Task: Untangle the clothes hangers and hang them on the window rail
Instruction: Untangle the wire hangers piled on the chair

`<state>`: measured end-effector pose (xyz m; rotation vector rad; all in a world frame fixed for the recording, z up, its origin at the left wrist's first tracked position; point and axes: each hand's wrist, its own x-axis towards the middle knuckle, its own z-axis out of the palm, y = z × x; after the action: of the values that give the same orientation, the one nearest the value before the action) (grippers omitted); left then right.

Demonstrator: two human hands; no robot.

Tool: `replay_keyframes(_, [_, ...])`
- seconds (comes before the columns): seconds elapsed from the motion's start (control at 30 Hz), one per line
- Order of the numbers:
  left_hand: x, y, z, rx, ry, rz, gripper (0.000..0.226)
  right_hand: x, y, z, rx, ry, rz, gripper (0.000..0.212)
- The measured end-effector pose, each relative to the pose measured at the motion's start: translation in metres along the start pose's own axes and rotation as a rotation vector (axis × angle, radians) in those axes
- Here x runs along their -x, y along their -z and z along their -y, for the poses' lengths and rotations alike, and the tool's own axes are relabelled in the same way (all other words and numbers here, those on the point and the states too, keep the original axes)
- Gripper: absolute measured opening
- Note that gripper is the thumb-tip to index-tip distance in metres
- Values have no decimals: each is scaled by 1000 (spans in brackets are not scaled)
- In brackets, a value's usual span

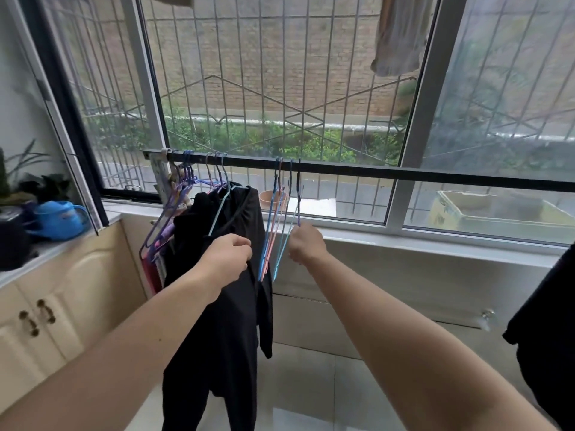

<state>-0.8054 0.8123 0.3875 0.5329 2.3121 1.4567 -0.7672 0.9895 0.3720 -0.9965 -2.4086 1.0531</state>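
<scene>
I stand at the window with both arms stretched toward the long black metal window rail [404,175] that runs across the panes. My left hand [228,259] is curled closed in front of the black garment [217,306] hanging from the rail; I cannot tell whether it grips the cloth or a hanger bar. My right hand [306,242] is closed around the lower end of a thin purple wire hanger [298,200], whose hook sits over the rail. Just left of it hang 3 more thin hangers in blue and pink [273,225], hooked on the rail and tilted down toward my hands. Further left along the rail, a bunched cluster of purple and blue hangers [174,209] leans against the garment. On the cream countertop [46,250] at the far left stands a blue plastic watering can [59,219].
</scene>
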Motion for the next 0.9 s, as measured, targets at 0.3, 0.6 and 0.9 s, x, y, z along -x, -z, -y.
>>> replay_keyframes(0.3, [17,4,4,25,37,-37,26,8,-9,3,79,47,85,26])
replay_keyframes(0.6, [68,-5,11,64,95,-114,21,56,18,13,52,343,-27,44])
replay_keyframes(0.9, [264,-47,125,209,374,-400,17,201,-38,-55,135,587,569,35])
